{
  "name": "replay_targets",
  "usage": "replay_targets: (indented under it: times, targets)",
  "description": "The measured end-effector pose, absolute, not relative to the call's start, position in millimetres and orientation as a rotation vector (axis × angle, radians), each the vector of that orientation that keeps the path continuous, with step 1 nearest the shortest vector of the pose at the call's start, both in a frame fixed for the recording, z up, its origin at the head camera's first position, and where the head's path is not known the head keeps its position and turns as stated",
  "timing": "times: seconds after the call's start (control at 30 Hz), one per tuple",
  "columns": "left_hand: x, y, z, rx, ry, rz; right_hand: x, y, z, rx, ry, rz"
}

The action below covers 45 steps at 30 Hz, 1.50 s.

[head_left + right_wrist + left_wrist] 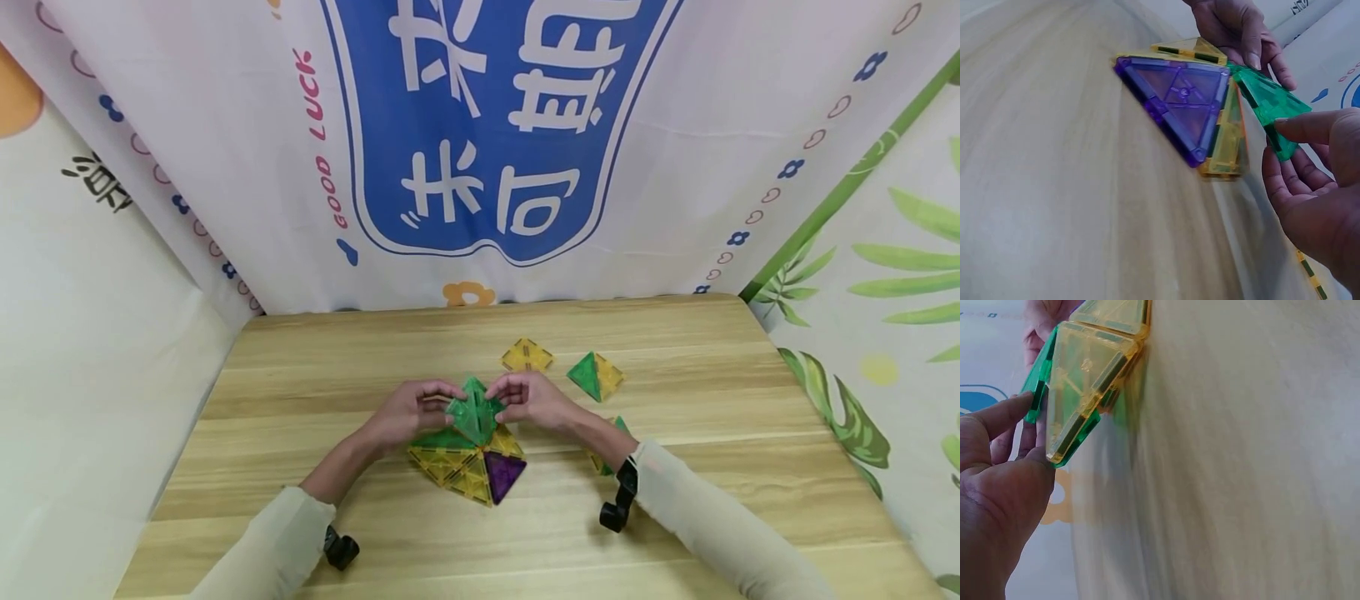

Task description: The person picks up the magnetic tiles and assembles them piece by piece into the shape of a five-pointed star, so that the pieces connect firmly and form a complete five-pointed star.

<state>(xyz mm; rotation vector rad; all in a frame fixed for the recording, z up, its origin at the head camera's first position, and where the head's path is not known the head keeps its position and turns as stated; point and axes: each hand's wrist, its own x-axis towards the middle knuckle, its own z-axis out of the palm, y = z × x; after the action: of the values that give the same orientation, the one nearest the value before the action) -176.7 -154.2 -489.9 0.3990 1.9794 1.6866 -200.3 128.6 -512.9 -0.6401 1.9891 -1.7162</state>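
Two green triangular magnetic tiles (475,414) stand raised and tilted together, joined along an edge, over a fan of triangular tiles. From one side my left hand (405,414) pinches the green piece, its thumb and fingertips at the edge. My right hand (542,402) grips the other side; in the right wrist view its thumb presses on the green tile (1272,103) with fingers beneath. The fan below has yellow tiles (442,463), a purple tile (505,475) at its near right, and another green tile (444,440) partly hidden behind.
Beyond my right hand lie a yellow diamond of tiles (527,356) and a green-and-yellow pair (596,376). Another green-and-yellow pair (600,465) is partly covered by my right forearm. A printed curtain (300,208) hangs along the wooden table's (300,367) back edge.
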Motion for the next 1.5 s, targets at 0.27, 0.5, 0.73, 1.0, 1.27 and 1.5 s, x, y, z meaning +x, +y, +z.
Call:
replay_targets:
  times: [0.27,0.5,0.73,1.0,1.27,1.5]
  targets:
    - [-176.1,-150.8,-501.1,0.439,2.030,1.685,-197.3,122.8,-519.6,-0.630,2.038,-1.668]
    - [-175.5,-151.8,-507.7,0.458,2.129,1.610,-194.6,118.6,-521.7,-0.707,2.123,-1.591]
    - [-178.0,-154.9,-501.0,0.537,2.306,1.514,-177.8,120.2,-514.8,-0.761,2.348,-1.512]
    - [-189.6,-150.6,-478.8,0.833,2.391,1.444,-137.9,121.3,-508.3,-0.852,2.639,-1.380]
    - [-200.6,-134.1,-476.3,1.117,2.427,1.039,-107.6,114.4,-515.4,-0.936,2.887,-1.157]
    - [-200.1,-131.8,-478.0,1.181,2.424,0.888,-100.4,114.8,-515.8,-0.952,2.985,-0.983]
